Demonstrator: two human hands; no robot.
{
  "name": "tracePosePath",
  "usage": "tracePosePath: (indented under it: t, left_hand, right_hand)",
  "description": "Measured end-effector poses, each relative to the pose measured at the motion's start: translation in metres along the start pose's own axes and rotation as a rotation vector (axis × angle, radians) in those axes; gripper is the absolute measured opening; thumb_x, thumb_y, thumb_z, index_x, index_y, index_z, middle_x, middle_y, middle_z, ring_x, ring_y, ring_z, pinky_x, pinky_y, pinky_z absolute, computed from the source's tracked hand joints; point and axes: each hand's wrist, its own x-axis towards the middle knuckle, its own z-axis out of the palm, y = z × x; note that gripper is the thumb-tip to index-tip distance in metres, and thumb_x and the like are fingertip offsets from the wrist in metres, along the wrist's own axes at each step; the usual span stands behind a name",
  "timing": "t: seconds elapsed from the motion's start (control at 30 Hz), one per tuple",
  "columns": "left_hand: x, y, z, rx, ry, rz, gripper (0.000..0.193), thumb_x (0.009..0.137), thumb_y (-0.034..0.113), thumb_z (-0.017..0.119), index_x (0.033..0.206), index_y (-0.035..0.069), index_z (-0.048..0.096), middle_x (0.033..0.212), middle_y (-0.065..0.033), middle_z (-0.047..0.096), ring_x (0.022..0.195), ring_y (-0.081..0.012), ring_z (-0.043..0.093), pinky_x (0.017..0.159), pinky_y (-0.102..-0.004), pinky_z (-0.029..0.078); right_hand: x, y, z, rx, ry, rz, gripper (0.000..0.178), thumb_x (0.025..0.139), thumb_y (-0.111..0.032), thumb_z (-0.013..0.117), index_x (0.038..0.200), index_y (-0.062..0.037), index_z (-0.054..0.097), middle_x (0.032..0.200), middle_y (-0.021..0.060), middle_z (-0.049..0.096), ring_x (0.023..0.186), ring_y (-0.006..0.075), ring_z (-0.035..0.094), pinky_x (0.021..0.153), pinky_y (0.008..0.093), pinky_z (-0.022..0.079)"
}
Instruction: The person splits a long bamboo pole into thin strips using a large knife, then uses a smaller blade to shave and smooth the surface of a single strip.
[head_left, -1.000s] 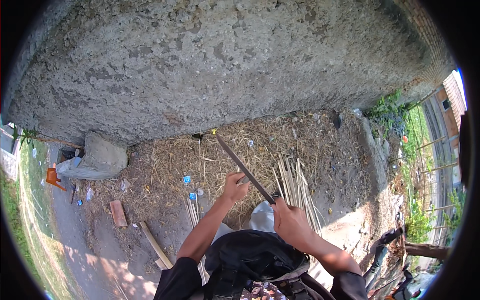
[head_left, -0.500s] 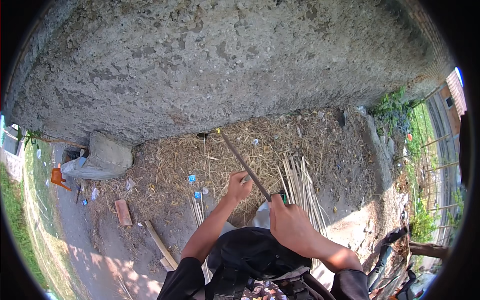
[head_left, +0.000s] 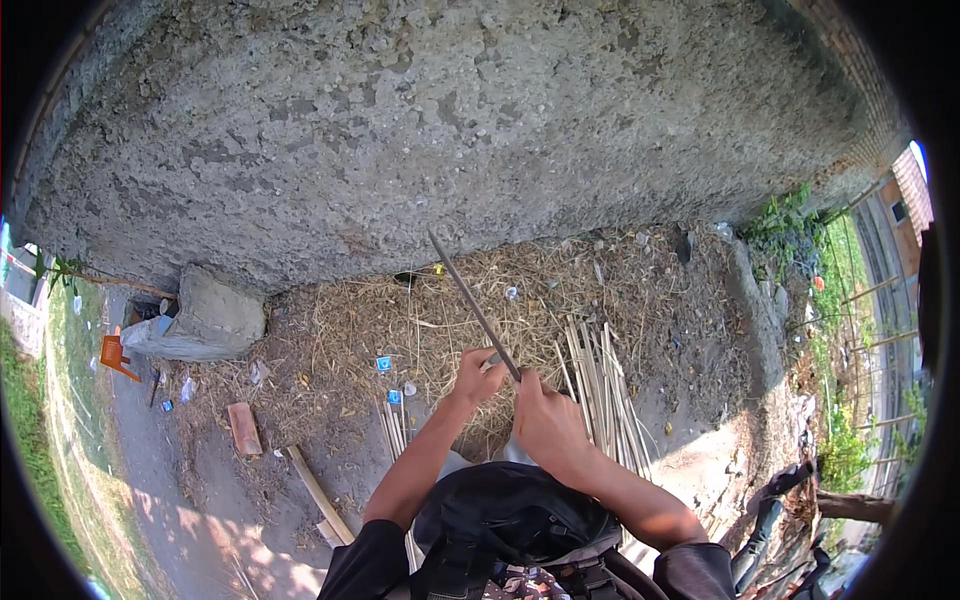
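A black bag (head_left: pixel 515 510) hung at the wearer's front, at six o'clock from the hands, taking twelve as straight ahead. Just beyond it the right hand (head_left: pixel 550 430) was wrapped firmly around the near end of a long dark blade (head_left: pixel 462 290), its fingers curled over the grip. The blade slanted out toward eleven o'clock, narrow and straight, its far part crossing above the straw. At ten o'clock from the right hand, the left hand (head_left: pixel 478 378) was curled with its thumb side toward the blade, grasping a small grey piece (head_left: pixel 494 358) just beside it; whether the two touched could not be told.

Pale strips (head_left: pixel 605 390) lay in a loose sheaf at three o'clock, and more thin strips (head_left: pixel 394 425) lay between eight and nine. A wooden plank (head_left: pixel 318 490) lay at eight. Around nine were two blue wrappers (head_left: pixel 384 363), one nearer than the other, and a small pale round thing (head_left: pixel 410 389). Further off, also near nine, lay a reddish brick (head_left: pixel 243 428).

Dry straw (head_left: pixel 560 265) spread over the ground at twelve. Between nine and ten stood a concrete block (head_left: pixel 215 315), with an orange chair (head_left: pixel 113 353) beyond it. Green plants (head_left: pixel 785 230) grew at two, against a rough grey wall (head_left: pixel 400 130) that filled twelve.
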Motion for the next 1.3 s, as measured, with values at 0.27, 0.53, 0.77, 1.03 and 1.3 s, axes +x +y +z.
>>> tracePosePath:
  t: [0.27,0.53,0.77,1.03,1.3]
  left_hand:
    - [0.000,0.043,0.005,0.074,0.109,0.217,0.030,0.091,0.009,0.064,0.062,0.000,0.063,0.053,-0.0054,0.060,0.045,-0.0128,0.056,0.048,-0.0328,0.041]
    - [-0.002,0.017,0.006,0.198,0.185,0.324,0.026,0.087,0.006,0.064,0.060,0.003,0.063,0.055,-0.0109,0.061,0.047,-0.0217,0.059,0.050,-0.0378,0.044]
    - [-0.019,-0.014,0.004,0.207,0.140,0.356,0.011,0.075,0.007,0.071,0.085,0.002,0.072,0.074,-0.0150,0.071,0.060,-0.0258,0.068,0.058,-0.0344,0.050]
    - [-0.003,0.002,0.002,0.225,0.150,0.474,0.015,0.068,0.006,0.072,0.083,0.005,0.071,0.073,-0.0122,0.071,0.064,-0.0279,0.069,0.065,-0.0368,0.052]
    - [-0.021,0.033,0.007,0.222,0.078,0.315,0.007,0.071,0.009,0.072,0.077,0.005,0.071,0.068,-0.0099,0.068,0.061,-0.0279,0.066,0.062,-0.0361,0.049]
  right_hand:
    - [0.003,0.008,0.006,0.043,0.080,-0.030,0.019,0.096,-0.013,0.051,0.110,0.0009,0.048,0.073,0.0270,0.063,0.059,0.0470,0.061,0.052,0.0557,0.048]
    - [0.004,0.018,0.001,0.007,0.012,-0.055,0.021,0.096,-0.012,0.051,0.114,-0.0003,0.050,0.079,0.0256,0.066,0.060,0.0456,0.062,0.050,0.0518,0.049]
    - [-0.024,0.023,0.022,0.060,0.104,-0.039,0.015,0.097,-0.015,0.052,0.101,-0.0007,0.050,0.069,0.0244,0.062,0.055,0.0451,0.060,0.048,0.0522,0.047]
    - [-0.017,0.025,0.007,0.124,0.127,-0.118,0.013,0.097,-0.012,0.051,0.100,0.0007,0.048,0.066,0.0273,0.059,0.057,0.0472,0.059,0.049,0.0522,0.044]
    - [-0.019,0.038,0.010,0.025,0.032,-0.067,0.015,0.097,-0.015,0.053,0.096,-0.0009,0.046,0.070,0.0237,0.063,0.056,0.0451,0.061,0.047,0.0537,0.046]
